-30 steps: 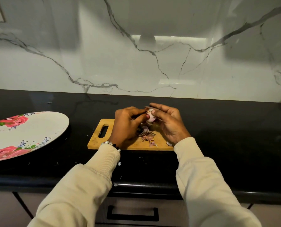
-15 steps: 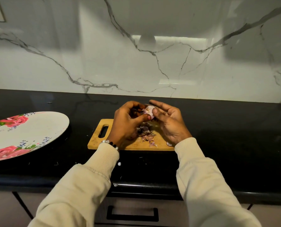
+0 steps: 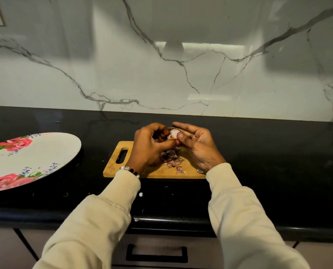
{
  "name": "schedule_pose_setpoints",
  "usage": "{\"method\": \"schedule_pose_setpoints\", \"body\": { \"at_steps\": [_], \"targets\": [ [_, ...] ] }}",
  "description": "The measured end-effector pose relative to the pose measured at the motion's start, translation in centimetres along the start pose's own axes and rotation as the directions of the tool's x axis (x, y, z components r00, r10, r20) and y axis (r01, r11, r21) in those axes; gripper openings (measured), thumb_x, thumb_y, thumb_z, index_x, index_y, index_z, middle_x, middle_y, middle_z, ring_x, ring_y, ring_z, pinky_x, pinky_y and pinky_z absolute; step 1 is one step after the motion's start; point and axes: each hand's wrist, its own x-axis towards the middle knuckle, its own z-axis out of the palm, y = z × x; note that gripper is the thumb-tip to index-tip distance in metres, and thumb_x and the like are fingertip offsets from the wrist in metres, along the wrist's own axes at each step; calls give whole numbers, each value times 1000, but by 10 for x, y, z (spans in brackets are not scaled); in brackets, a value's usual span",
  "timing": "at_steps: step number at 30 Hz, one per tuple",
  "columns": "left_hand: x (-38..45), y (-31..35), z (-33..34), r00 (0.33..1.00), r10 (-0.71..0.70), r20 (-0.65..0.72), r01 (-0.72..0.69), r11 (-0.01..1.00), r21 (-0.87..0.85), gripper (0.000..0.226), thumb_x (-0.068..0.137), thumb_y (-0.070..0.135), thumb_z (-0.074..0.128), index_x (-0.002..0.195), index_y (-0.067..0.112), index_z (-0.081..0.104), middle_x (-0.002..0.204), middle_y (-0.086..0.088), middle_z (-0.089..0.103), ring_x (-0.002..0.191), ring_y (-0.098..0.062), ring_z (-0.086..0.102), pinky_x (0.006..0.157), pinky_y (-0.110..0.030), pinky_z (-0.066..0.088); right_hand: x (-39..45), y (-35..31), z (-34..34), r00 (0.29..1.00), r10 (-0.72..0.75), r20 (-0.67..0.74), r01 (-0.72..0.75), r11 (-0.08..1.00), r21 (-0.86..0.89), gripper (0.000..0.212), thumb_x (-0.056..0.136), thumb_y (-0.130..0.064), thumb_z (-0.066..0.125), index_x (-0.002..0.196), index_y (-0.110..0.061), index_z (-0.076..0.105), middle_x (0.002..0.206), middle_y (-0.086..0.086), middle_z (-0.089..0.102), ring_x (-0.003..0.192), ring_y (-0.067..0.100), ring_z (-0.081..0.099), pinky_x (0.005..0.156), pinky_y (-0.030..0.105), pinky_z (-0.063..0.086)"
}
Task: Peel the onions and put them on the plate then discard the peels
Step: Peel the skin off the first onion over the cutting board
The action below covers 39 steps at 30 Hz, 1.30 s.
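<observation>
Both hands lifted slightly, left hand (image 3: 152, 144) and right hand (image 3: 195, 144) pinching onion (image 3: 173, 133), peels (image 3: 171, 159) on board (image 3: 113, 167), plate (image 3: 45, 152) left.

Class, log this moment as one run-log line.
step: peeling | onion: held by left hand and right hand over cutting board | peels: on board | plate: no onion

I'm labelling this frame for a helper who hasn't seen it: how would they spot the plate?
On the black countertop, look left of the wooden cutting board. The plate is the large white oval there, the only thing printed with pink roses.
</observation>
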Motion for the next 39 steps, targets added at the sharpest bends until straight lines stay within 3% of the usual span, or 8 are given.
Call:
{"method": "schedule_pose_setpoints", "body": {
  "at_steps": [7,12,18,23,28,31,34,39],
  "targets": [
    [3,-7,2,998,56,38,-58,996,73,23,77,20,81,93,11,66,86,-5,65,77,-21,62,66,-28,52,0,0,0,1000,22,4,-22,1000,19,32,95,7,52,124,-3,62,116,22,70,107,36,68,89,47,57],
    [1,-5,4,992,124,11,-124,988,94,28,78,15,80,70,18,53,81,-2,55,71,-16,52,62,-23,43,4,2,-2,999,8,-46,-7,1000,16,30,94,7,53,120,-3,64,118,25,67,113,42,63,99,56,49],
    [-1,4,1,1000,-2,15,3,998,-59,31,75,12,82,89,16,55,80,1,62,63,4,56,55,-10,46,4,1,-2,999,2,-43,-1,999,38,29,95,7,52,119,-3,64,114,24,69,104,37,67,91,48,55],
    [-1,2,2,999,16,35,-15,999,-28,33,77,15,81,94,19,53,80,-5,62,62,-3,50,55,-12,44,4,1,-2,999,14,-35,-12,999,39,31,95,6,52,124,0,62,115,26,69,104,38,68,87,46,58],
    [-1,2,2,998,46,49,-47,999,23,31,80,15,79,97,16,53,80,1,60,63,0,50,56,-10,42,4,1,-2,999,14,-36,-13,999,39,31,95,8,51,124,1,61,109,22,71,99,34,70,81,39,60],
    [1,-1,3,995,97,31,-100,990,101,29,80,19,79,98,18,56,91,-3,62,76,-11,57,62,-15,47,5,1,-1,999,14,-46,-11,999,48,30,94,7,52,123,1,62,109,22,71,99,34,70,78,38,61],
    [3,-5,2,985,172,-24,-165,971,172,32,78,24,80,105,15,65,103,-1,58,89,-10,57,74,-12,47,6,2,-2,997,3,-80,1,999,55,28,94,7,54,118,-3,64,108,22,72,98,35,69,82,45,60],
    [4,-9,3,954,286,-94,-254,932,259,34,75,18,81,108,10,74,103,2,55,89,-8,53,77,-3,41,7,4,-3,993,2,-120,1,1000,23,29,93,7,56,119,-4,64,116,25,68,110,44,64,96,58,51]
  ]
}}
